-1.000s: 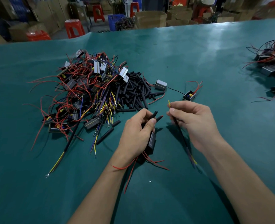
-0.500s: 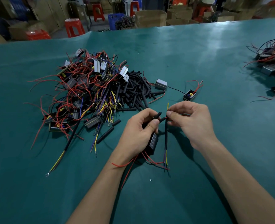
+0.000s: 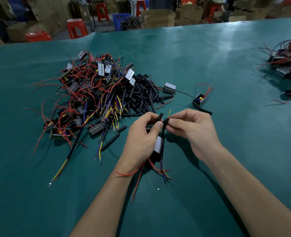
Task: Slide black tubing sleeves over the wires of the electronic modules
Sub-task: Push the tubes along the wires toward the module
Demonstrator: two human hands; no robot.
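- We find the left hand (image 3: 142, 137) clenched round a module (image 3: 158, 144) and pinching a spare sleeve (image 3: 159, 117) between thumb and forefinger; the module hangs from the palm above the table's (image 3: 209, 57) near middle; red leads (image 3: 136, 171) trail from it past the wrist.
- We find the right hand (image 3: 192, 129) pinching the top of a second sleeve (image 3: 164, 124), fingertips touching those of the left hand; a yellow wire (image 3: 169, 112) stands out of the sleeve's upper end; blue and yellow wire ends (image 3: 164, 173) show below the module.
- We note the main heap of modules (image 3: 90, 93) toward the table's left, tangled in red wires; a pile of sleeves (image 3: 141, 94) lies against its right side.
- We note two lone modules, one grey (image 3: 169, 88) and one open-faced (image 3: 199, 99), beyond the hands; a further heap (image 3: 288, 65) sits at the right edge.
- We note red stools (image 3: 77, 28) and cartons (image 3: 158, 17) behind the far edge.
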